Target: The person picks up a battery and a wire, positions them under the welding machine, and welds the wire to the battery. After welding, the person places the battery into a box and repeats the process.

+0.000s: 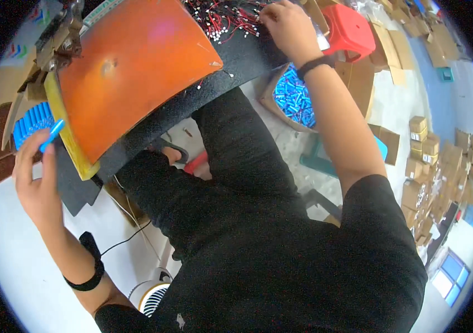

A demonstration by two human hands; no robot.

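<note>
My left hand (36, 177) is raised at the left, its thumb and fingers pinching a slim blue cylindrical battery (53, 135). Behind it a row of similar blue batteries (33, 122) lies packed together, beside the yellow edge of an orange board (136, 72). At the far side of the black table (236, 61), my right hand (291, 30) reaches to a heap of red and black wires (228, 19) with small white connectors. Its fingers are bent together at the heap's right edge; whatever they may grip cannot be made out.
A metal machine part (61, 41) stands at the board's upper left. Below my right forearm is a carton (267, 100) of blue batteries. A red plastic stool (350, 30) stands at upper right; stacked cardboard boxes (422, 144) lie farther right. A fan-like appliance (152, 297) sits low left.
</note>
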